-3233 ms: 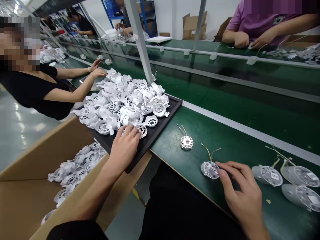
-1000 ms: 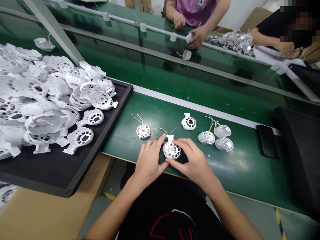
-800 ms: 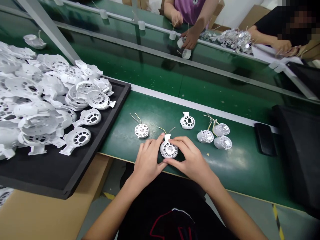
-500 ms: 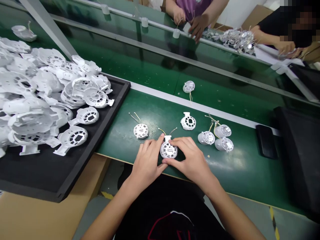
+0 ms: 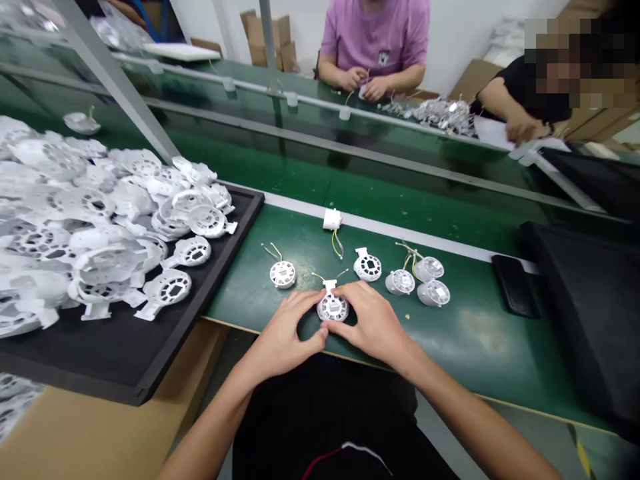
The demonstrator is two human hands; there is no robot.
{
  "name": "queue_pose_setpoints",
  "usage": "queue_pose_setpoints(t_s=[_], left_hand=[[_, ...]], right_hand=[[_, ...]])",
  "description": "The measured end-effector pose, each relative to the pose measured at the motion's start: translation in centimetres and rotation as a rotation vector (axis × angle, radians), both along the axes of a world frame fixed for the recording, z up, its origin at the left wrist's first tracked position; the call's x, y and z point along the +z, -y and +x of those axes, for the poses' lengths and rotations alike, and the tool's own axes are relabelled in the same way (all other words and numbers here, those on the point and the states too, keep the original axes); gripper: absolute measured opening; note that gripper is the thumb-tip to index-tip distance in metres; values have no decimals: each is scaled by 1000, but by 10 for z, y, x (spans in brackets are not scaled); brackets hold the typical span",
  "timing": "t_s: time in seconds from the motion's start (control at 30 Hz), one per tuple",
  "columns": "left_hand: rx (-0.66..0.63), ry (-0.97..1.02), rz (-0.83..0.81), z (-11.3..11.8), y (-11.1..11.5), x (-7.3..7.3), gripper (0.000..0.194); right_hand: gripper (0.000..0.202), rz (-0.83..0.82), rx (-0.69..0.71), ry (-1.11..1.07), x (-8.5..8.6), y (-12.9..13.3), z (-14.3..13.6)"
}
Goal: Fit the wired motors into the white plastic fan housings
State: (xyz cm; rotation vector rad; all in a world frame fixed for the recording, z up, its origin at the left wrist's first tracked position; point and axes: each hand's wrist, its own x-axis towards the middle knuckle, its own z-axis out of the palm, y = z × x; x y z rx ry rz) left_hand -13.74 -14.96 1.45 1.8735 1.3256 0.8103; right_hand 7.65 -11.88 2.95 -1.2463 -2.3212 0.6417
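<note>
Between my two hands is a round white plastic housing (image 5: 333, 307) with spoke-like openings, a tab at its top and two thin wires spreading above it. My left hand (image 5: 290, 333) grips its left side and lower edge with thumb and fingers. From the right, my right hand (image 5: 371, 320) closes on the same housing, its thumb near the left thumb. To the left lies a similar round piece with wires (image 5: 283, 274). A bare tabbed cover (image 5: 368, 265) rests just beyond my right hand, and wired white cylinders (image 5: 400, 282) are grouped farther right.
A black tray (image 5: 125, 363) at left bears a heap of white covers (image 5: 120, 220). Near the white strip (image 5: 380, 225) lies a wired white cylinder (image 5: 331, 219). At right are a black phone (image 5: 515, 285) and a dark case (image 5: 575, 313). Two people work across the line.
The camera view has tilted up, showing more of the people opposite. The wired cylinder beyond the strip has shifted left and nearer, and turned. Both hands keep hold of the housing.
</note>
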Motion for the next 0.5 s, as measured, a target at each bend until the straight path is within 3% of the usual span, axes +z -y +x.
queue_pose_setpoints(t_s=[0.1, 0.23, 0.3, 0.4, 0.5], left_hand=[[135, 193, -129, -6, -8, 23, 32], [-14, 363, -173, 0, -44, 50, 36], [-8, 257, -57, 7, -83, 57, 36], [204, -156, 163, 14, -164, 62, 40], [279, -335, 207, 19, -241, 68, 41]], right_hand=[[45, 132, 54, -136, 8, -4, -7], [48, 308, 52, -212, 22, -25, -6], [53, 361, -45, -79, 26, -38, 3], [52, 411, -254, 226, 21, -50, 17], [35, 402, -217, 352, 3, -50, 22]])
